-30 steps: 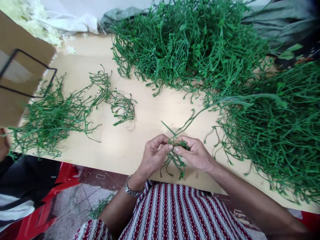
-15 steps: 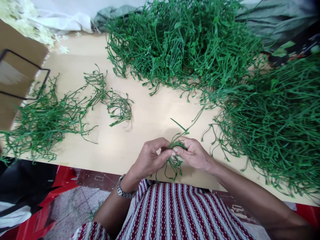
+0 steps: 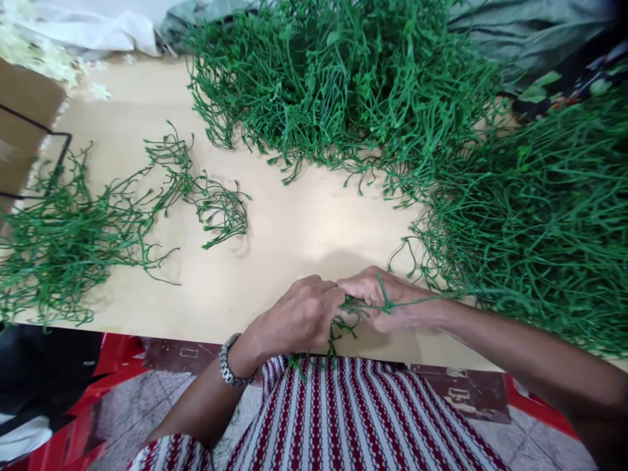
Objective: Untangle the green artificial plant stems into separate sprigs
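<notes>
Close to the table's front edge, my left hand (image 3: 305, 312) and my right hand (image 3: 380, 297) meet, both closed on a small green artificial stem sprig (image 3: 347, 322). Its thin stems hang below the fingers toward the striped shirt. One longer stem lies across the back of my right hand and points toward the wrist. The fingertips are partly hidden and slightly blurred. To the left lies a small separate sprig (image 3: 223, 212), beside a looser heap of green stems (image 3: 73, 242).
A large pile of green stems (image 3: 333, 91) fills the back, joining another pile (image 3: 540, 229) at the right. A cardboard box (image 3: 29, 98) with a black wire frame (image 3: 69, 140) stands far left. Pale flowers (image 3: 44, 62) lie behind it. Red stools (image 3: 118, 353) stand below the table (image 3: 275, 242).
My hands have turned over, knuckles now upward, still on the sprig. Its long stem has swung from pointing away to lying over my right hand. The view has shifted slightly right.
</notes>
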{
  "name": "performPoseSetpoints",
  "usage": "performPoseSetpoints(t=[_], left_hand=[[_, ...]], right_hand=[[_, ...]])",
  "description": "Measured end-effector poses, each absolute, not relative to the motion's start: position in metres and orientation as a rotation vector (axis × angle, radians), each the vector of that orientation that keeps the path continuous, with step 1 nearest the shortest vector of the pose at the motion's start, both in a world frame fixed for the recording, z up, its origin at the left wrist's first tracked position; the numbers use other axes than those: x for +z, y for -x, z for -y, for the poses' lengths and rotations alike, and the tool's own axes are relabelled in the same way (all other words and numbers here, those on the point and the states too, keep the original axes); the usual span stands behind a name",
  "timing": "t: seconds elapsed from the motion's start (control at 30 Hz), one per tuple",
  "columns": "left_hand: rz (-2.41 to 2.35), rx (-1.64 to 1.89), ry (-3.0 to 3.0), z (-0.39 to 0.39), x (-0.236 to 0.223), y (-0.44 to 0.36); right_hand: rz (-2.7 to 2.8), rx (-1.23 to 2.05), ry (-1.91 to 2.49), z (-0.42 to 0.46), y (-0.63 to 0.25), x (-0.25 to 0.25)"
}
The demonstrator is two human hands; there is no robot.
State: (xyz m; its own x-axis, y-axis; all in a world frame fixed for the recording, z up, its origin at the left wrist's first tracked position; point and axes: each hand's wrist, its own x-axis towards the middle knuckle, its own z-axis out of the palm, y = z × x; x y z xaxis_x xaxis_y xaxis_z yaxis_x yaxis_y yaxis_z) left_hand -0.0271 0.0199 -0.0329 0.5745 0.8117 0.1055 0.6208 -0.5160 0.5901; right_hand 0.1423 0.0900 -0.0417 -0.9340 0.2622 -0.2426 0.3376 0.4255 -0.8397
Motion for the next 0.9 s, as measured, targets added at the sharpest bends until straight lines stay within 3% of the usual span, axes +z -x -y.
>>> performPoseSetpoints(t=[0.23,0.53,0.9], left_hand=[[-0.994,0.599,-2.203,-0.026,-0.030,0.038],[-1.166,1.105,-0.906,-0.032,-0.049,0.042],[-1.143,1.334,-0.400,-0.029,-0.064,0.021]], right_hand=[[-2.393,-1.716,-0.545,-0.088,-0.141,-0.043],[-2.601,-1.772,-1.051,-0.101,-0.153,-0.026],[-2.504,-2.049,-1.397,-0.073,-0.119,-0.055]])
